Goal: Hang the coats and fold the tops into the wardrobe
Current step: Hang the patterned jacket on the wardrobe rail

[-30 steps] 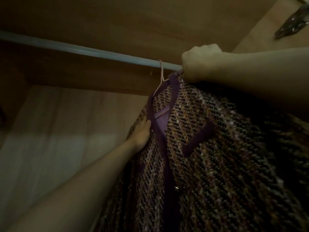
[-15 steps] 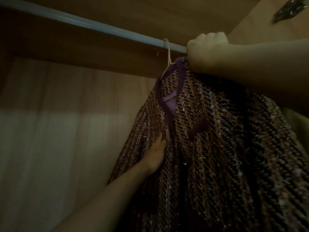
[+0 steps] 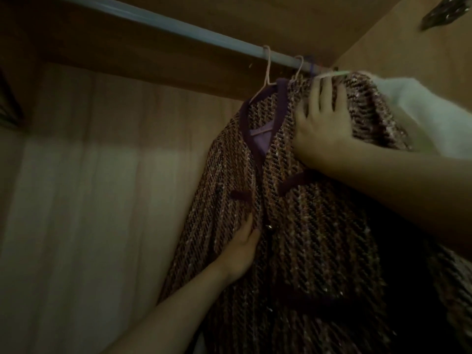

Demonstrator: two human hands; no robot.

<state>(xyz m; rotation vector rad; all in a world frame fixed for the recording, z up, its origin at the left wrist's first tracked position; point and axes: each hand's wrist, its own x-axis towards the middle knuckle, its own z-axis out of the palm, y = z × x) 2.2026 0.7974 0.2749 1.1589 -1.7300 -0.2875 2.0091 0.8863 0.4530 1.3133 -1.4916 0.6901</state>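
Note:
A purple-trimmed tweed coat (image 3: 301,226) hangs on a pale hanger (image 3: 267,72) hooked over the wardrobe's grey rail (image 3: 178,29). My right hand (image 3: 321,123) lies on the coat's right shoulder with fingers spread and straight, pressing the fabric. My left hand (image 3: 240,249) touches the coat's front edge lower down, near the buttons, with its fingers against the cloth. A second pale hanger hook (image 3: 298,67) sits on the rail just to the right, beside a white garment (image 3: 421,116).
The wardrobe's wooden back panel (image 3: 102,200) fills the left. Its wooden side wall (image 3: 396,47) rises at the right, with a metal hinge (image 3: 444,11) at the top right. Room is left on the rail to the left of the coat.
My right hand let go of the top of the hanger and opened onto the coat's shoulder. My left hand slid further down the coat's front. The coat now hangs on the rail.

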